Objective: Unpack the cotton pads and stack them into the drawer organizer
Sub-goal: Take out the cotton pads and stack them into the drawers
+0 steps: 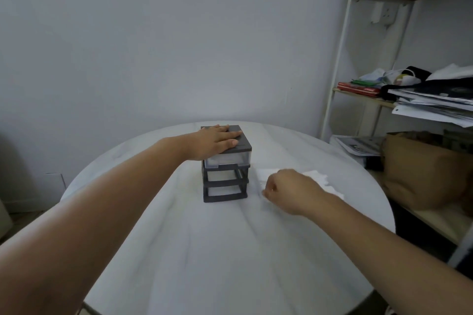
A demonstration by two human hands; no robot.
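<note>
Upright, drawer organizer (225, 188) sits under flat left fingers (230, 132); right fingers (271, 186) grip cotton pads (318, 179).

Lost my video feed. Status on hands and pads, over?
Left hand flat on organizer top. Right hand gripping pads beside it on table. Top drawer looks shut; nothing in the way.

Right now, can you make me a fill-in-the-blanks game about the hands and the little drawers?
The left hand lies flat on the ___ of the drawer organizer. The right hand pinches the white pack of cotton pads, which lies to the ___ of the organizer. Both stand on a table whose top is ___ in shape.
Missing words: top, right, round.
</note>
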